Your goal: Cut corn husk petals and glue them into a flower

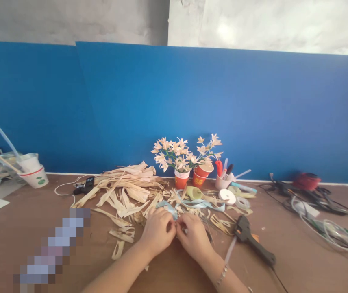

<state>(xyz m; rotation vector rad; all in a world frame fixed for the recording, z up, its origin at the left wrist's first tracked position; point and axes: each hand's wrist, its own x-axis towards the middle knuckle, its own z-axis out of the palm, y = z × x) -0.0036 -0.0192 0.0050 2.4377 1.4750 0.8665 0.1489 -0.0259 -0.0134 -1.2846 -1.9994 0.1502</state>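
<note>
My left hand and my right hand meet at the middle of the table, thumbs and forefingers pinched together. Whatever lies between the fingertips is too small and covered to name. Just beyond them spreads a heap of dried corn husks, with curled strips and a pale blue ribbon among it. Behind the heap, pale artificial flowers on green stems stand in a red paper cup. A black glue gun with a clear glue stick lies to the right of my right hand.
Red paper cups, a pen holder and a white tape roll stand behind. Cables tangle on the right near a red object. White cups with sticks are far left. A blue partition backs the table.
</note>
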